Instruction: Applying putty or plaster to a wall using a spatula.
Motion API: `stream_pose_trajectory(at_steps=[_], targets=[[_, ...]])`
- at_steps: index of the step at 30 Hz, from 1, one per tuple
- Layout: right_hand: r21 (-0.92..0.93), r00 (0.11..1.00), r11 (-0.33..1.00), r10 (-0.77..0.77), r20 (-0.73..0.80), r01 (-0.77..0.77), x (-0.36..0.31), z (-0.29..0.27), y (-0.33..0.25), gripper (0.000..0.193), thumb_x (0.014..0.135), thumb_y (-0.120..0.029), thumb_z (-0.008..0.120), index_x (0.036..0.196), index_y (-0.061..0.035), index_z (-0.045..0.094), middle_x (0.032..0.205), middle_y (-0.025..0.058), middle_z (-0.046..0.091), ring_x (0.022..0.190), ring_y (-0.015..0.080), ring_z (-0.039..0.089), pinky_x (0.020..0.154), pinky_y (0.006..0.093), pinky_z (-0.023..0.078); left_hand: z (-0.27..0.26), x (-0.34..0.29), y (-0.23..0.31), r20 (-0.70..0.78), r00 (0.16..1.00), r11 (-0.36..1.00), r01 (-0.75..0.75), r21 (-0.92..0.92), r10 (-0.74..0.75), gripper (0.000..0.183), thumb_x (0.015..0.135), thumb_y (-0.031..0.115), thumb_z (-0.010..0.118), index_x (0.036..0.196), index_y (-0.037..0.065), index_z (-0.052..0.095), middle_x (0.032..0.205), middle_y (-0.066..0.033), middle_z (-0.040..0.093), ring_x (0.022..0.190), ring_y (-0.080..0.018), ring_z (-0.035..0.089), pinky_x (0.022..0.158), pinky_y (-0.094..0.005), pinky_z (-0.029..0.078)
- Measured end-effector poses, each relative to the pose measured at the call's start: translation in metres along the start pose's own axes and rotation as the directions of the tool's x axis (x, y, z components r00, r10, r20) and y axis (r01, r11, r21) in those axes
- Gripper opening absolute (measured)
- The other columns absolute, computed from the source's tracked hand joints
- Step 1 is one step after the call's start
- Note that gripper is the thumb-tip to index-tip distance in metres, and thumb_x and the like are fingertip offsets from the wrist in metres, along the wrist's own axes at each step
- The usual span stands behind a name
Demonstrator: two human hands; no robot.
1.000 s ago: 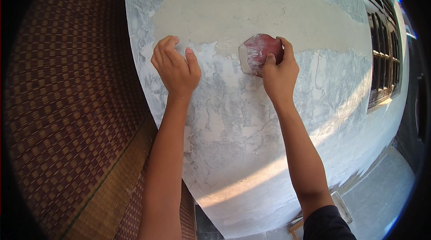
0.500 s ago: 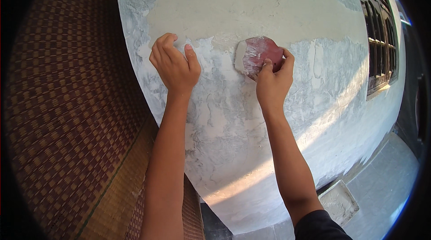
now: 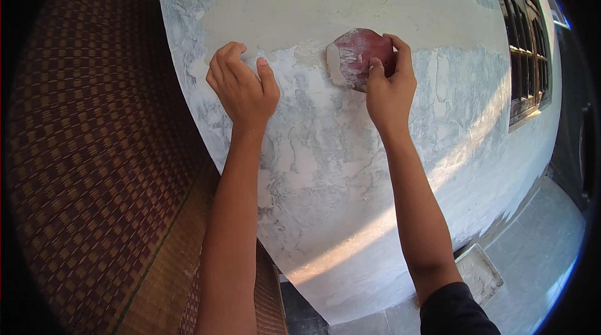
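Observation:
My right hand (image 3: 392,87) grips a dark red, flat putty spreader (image 3: 363,53), thumb on its near face and fingers around its right edge. A thick strip of pale putty (image 3: 336,64) sits along the spreader's left edge, close to the wall. To the left, my left hand (image 3: 244,87) is held near the wall with curved fingers and the thumb apart; nothing shows in it. Whether its fingertips touch the wall I cannot tell. Behind both hands, the grey-white wall (image 3: 313,147) bears a broad smooth band of beige putty (image 3: 350,6) across its upper part.
A brown woven mat (image 3: 94,116) covers the left side, up to the wall's edge. At the upper right is a barred window (image 3: 529,53). Low on the right, a shallow tray (image 3: 481,275) with pale putty lies on the grey floor (image 3: 532,253). Sunlight streaks the wall.
My right hand has moved up and slightly right with the spreader, bringing it nearer the beige band's lower edge. My left hand has stayed almost in place. The view has shifted slightly.

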State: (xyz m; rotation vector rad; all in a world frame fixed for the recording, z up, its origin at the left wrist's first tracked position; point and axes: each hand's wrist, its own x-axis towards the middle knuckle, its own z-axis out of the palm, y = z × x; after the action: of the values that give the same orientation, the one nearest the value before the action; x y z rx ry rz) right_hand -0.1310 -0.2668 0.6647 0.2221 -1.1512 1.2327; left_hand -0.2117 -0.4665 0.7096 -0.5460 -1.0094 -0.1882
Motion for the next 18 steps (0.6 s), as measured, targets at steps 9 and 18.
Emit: stream_pose_trajectory(at_steps=[9,18], targets=[[0.014,0.920,0.966,-0.250,0.301,0.258,0.089,0.000,-0.013,0.041,0.083,-0.001,0.056,0.124,-0.0061,0.061,0.107,0.0200,0.070,0.096,0.0313,0.069,0.088,0.0372,0.052,-0.001,-0.003,0.000,0.025,1.000,1.000,-0.009,-0.006,0.009,0.037,0.090,0.018,0.052,0.123,0.004,0.043,0.117,-0.0129,0.053,0.111,-0.0302,0.048,0.095,-0.0446,0.030],[-0.126,0.856,0.920,-0.287,0.431,0.372,0.109,0.005,0.004,0.041,0.083,-0.003,0.055,0.124,-0.0064,0.061,0.103,0.0210,0.071,0.094,0.0316,0.070,0.087,0.0385,0.053,-0.001,-0.002,0.001,0.011,1.000,1.000,-0.018,0.006,0.018,0.037,0.090,0.018,0.051,0.122,0.004,0.044,0.118,-0.0133,0.054,0.112,-0.0302,0.049,0.095,-0.0446,0.030]])
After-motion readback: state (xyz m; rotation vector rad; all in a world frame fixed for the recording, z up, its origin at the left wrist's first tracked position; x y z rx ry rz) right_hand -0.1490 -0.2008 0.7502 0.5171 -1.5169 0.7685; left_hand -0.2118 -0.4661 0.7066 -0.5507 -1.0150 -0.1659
